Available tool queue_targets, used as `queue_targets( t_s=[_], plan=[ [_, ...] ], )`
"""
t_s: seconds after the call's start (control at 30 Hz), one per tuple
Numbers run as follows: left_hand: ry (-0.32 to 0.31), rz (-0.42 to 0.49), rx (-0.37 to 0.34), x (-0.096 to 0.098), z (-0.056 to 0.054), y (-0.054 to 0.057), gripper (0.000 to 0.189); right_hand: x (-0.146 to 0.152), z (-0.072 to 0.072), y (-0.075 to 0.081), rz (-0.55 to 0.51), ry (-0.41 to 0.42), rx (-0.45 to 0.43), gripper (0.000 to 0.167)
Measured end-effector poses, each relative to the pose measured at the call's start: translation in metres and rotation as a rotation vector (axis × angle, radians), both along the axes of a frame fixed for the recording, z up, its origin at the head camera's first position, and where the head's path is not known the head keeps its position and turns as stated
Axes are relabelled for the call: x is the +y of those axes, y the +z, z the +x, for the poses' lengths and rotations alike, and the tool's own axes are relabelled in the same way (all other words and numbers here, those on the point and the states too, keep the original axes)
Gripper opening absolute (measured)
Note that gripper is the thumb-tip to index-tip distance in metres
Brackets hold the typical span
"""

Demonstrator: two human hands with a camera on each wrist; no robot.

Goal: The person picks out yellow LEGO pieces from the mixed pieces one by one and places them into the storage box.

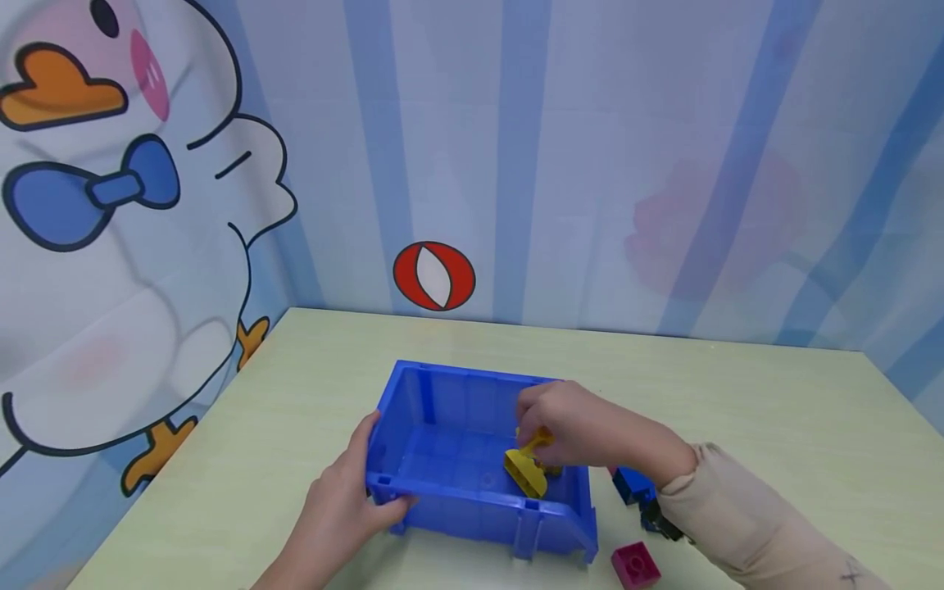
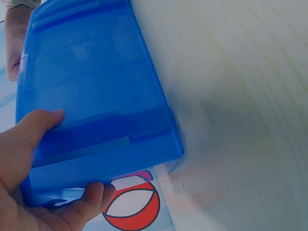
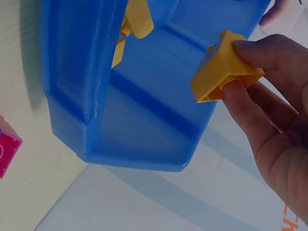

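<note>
A blue plastic bin (image 1: pixel 457 512) rests on the table in the head view. My left hand (image 1: pixel 347 492) grips its left end, thumb on the near wall and fingers around the side; the left wrist view shows this hand (image 2: pixel 62 178) from close by. Over the bin's right part, my right hand (image 1: pixel 568 422) pinches a yellow toy brick (image 3: pixel 224 67) between thumb and fingers, the brick's hollow underside partly showing. Below it, a yellow toy piece (image 1: pixel 527 474) lies inside the bin near the front wall. Another yellow piece (image 3: pixel 117 53) is partly hidden by that wall.
Right of the bin, a magenta brick (image 1: pixel 636 565) lies on the pale table (image 1: pixel 774 426). Behind it are a blue brick (image 1: pixel 633 485) and a dark piece (image 1: pixel 659 521), partly covered by the right sleeve (image 1: pixel 745 516). A striped cloth backdrop (image 1: pixel 590 164) stands behind the table.
</note>
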State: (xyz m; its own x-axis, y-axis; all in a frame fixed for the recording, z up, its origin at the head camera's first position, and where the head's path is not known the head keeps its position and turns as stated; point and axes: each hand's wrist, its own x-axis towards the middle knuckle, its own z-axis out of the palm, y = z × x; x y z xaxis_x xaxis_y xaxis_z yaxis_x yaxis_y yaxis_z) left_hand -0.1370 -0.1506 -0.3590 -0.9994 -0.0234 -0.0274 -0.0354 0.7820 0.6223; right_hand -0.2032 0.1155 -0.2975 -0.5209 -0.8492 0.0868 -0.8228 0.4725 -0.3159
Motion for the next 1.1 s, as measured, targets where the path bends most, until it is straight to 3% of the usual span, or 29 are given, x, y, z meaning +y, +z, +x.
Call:
queue_targets(
  t_s=[0.57,0.9,1.1],
  plan=[
    [-0.002,-0.004,0.013,0.000,0.000,0.000,0.102,-0.012,-0.006,-0.003,0.050,0.005,-0.049,0.013],
    [-0.004,0.000,0.015,-0.001,0.001,0.000,0.101,-0.019,-0.008,-0.006,0.049,0.061,-0.014,0.014],
    [-0.002,-0.004,0.013,0.000,0.000,-0.001,0.101,-0.024,-0.011,-0.010,0.054,0.059,-0.038,0.011]
  ],
)
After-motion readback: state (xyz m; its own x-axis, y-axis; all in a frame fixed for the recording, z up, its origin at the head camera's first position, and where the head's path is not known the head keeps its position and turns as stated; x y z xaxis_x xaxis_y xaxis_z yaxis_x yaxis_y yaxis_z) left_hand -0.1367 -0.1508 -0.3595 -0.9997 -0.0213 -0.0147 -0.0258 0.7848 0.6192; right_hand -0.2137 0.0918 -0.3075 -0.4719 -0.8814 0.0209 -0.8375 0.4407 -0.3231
